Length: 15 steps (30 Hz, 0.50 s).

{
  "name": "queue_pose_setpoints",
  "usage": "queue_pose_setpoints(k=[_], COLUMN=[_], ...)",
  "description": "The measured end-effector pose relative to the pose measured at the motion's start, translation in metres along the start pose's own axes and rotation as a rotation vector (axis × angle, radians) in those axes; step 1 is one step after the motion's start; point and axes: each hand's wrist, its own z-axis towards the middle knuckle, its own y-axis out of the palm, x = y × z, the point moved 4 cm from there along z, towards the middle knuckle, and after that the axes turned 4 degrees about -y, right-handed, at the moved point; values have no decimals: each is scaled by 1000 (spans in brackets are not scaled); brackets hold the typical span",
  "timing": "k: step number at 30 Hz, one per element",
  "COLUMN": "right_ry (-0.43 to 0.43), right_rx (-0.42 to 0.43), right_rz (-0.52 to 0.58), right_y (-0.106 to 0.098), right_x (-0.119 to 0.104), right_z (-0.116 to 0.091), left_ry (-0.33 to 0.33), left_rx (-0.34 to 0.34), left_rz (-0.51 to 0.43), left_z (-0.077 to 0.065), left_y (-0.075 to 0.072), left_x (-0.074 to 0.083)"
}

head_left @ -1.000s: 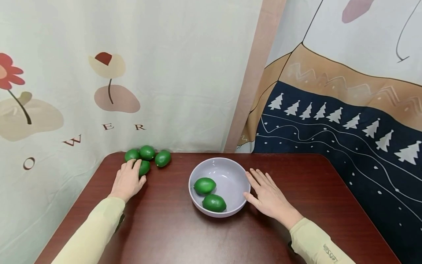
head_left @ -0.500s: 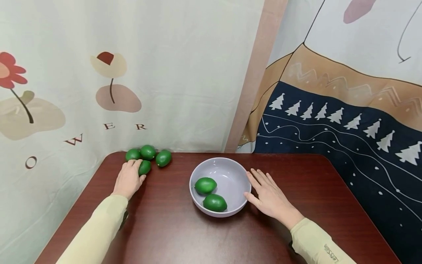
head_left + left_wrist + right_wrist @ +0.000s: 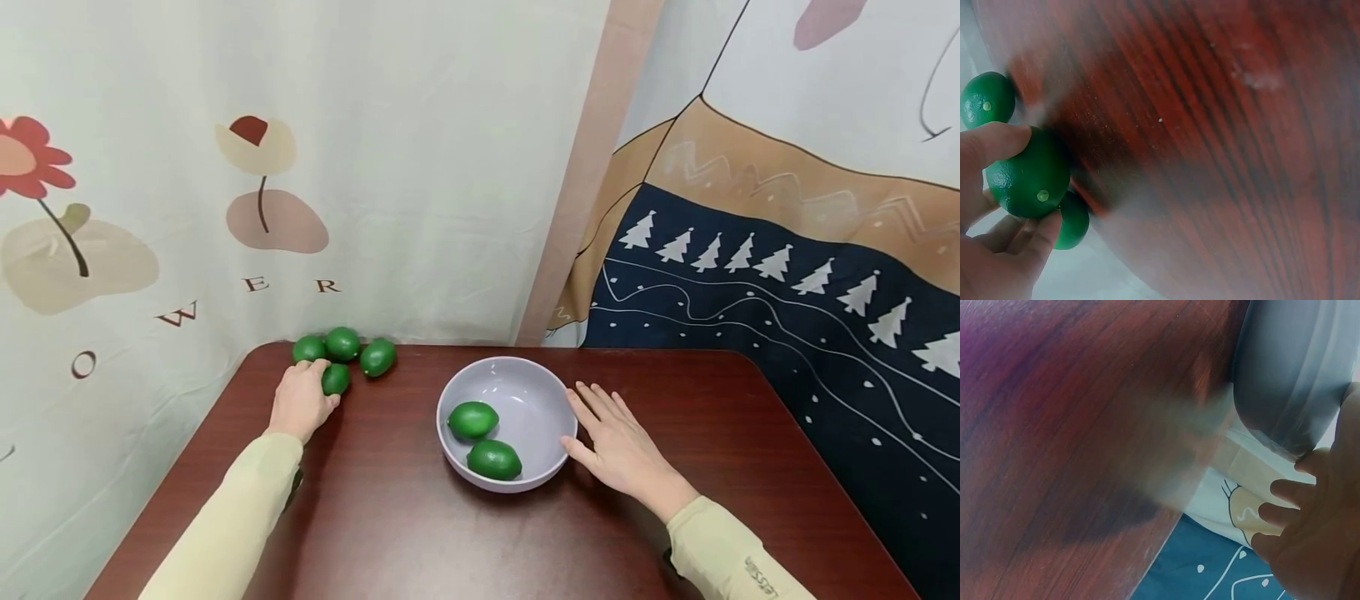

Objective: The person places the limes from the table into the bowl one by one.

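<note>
At the table's far left corner my left hand [image 3: 302,402] grips a green lime [image 3: 336,379]. The left wrist view has the thumb and fingers on opposite sides of this lime [image 3: 1034,175]. Just behind it lie three more limes, one at the left [image 3: 308,348], one in the middle [image 3: 342,342] and one at the right [image 3: 378,357]. My right hand [image 3: 622,446] rests with straight fingers against the right side of a pale lavender bowl [image 3: 540,417]. Two limes sit inside that bowl, an upper one [image 3: 473,420] and a lower one [image 3: 494,460].
The dark red-brown wooden table [image 3: 390,533] has rounded far corners. A pale curtain with flower prints [image 3: 420,167] hangs right behind its far edge. On the right side hangs a navy cloth with white trees [image 3: 720,292].
The head view has shifted slightly, so everything sits a little further right. My left hand stays around the same lime, and my right hand remains at the bowl.
</note>
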Motion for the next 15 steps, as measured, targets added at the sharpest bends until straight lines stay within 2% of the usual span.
queue_pose_setpoints(k=[8, 15], right_ry=[0, -3], right_rx=[-8, -16], right_rz=[-16, -31], right_y=[-1, -3], right_x=[-1, -1], right_z=[0, 0], left_ry=[19, 52], left_rx=[22, -19], left_rz=[7, 9], left_z=[-6, -8], left_y=[-1, -2], left_x=[2, 2])
